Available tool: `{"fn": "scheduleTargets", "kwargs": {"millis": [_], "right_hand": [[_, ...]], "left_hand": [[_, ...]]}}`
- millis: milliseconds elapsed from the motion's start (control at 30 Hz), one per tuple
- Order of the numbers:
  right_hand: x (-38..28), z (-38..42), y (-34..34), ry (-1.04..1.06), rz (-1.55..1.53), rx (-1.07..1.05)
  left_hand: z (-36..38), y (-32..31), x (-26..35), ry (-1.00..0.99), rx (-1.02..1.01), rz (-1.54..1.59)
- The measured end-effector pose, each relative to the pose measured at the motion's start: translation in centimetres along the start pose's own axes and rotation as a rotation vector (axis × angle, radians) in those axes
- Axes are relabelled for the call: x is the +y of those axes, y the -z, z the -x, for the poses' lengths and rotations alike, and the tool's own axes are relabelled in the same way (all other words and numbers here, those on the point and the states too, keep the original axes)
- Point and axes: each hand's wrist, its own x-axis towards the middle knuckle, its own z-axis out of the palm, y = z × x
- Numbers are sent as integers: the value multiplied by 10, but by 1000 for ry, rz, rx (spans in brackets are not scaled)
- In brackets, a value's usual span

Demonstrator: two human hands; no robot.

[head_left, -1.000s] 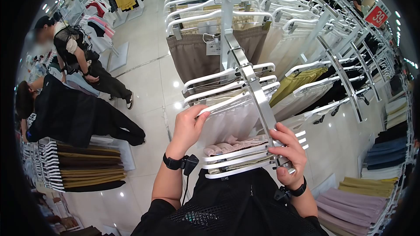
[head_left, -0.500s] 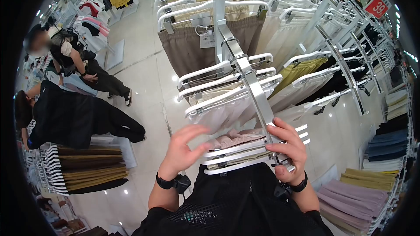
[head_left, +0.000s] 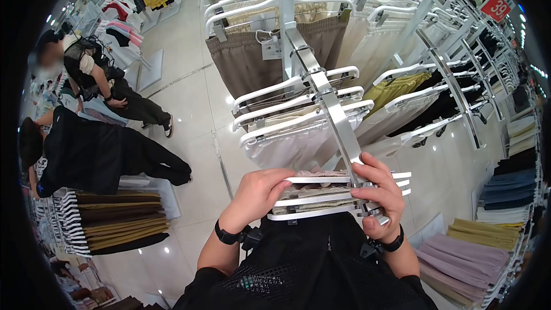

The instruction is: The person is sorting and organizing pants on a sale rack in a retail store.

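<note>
My left hand (head_left: 259, 194) is closed on the left end of a white hanger (head_left: 319, 180) with pale pink clothing (head_left: 310, 173) on it, thumb on the near side. Nearer my body, more white hangers with light-coloured clothing (head_left: 315, 207) hang in the same small stack. My right hand (head_left: 380, 196) wraps round the front end of a metal display rail (head_left: 340, 121), beside the hanger hooks. Its fingers lie over the rail and its thumb is below the tip. Further along the rail hang white trousers (head_left: 287, 148) on clip hangers.
Brown trousers (head_left: 247, 57) and other pants hang behind, near several metal rail arms (head_left: 450, 89) at right. Folded lilac pants (head_left: 462, 258) hang at lower right. A rack of brown pants (head_left: 123, 215) stands at lower left, near two people (head_left: 86, 149). A red sign (head_left: 496, 7) is at upper right.
My left hand, open and blurred before, has come to the right and closed on the pink clothing's hanger. The white trousers behind hang steadier. My right hand stays at the rail end.
</note>
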Motion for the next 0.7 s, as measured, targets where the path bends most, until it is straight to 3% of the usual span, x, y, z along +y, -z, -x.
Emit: {"fn": "scheduleTargets", "kwargs": {"millis": [233, 700], "right_hand": [[-2, 2, -2, -34, 26, 59], [-2, -1, 1, -33, -31, -23]], "left_hand": [[-5, 8, -9, 74, 52, -87], [-18, 12, -26, 75, 263, -209]]}}
